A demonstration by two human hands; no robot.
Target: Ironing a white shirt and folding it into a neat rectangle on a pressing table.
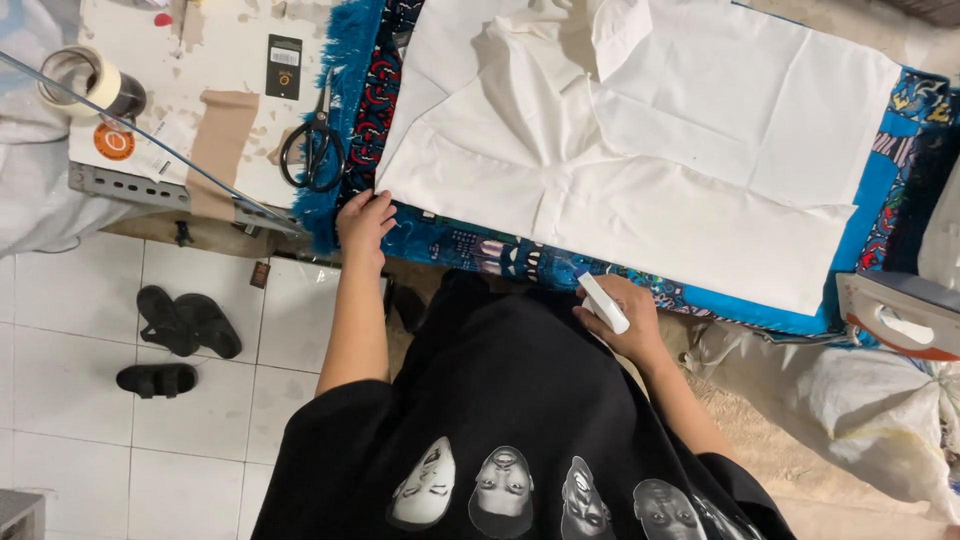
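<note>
White shirt (620, 150) lies flat on blue patterned cloth (560, 265) over tabletop (215, 70). L hand (365, 222) pinches shirt's near-left corner, fingers together. R hand (620, 318), just below shirt's near edge, clamped on white spray bottle (603, 302). Scissors (315, 145) left of shirt.

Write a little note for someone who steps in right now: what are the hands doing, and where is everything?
Left hand: pinching the corner of the white shirt.
Right hand: holding a white spray bottle near the body.
Shirt lies spread on the blue patterned cloth, creases visible.
Iron sits at the right edge, scissors to the left.
Done: shirt laid out. Left: creases still there.
</note>
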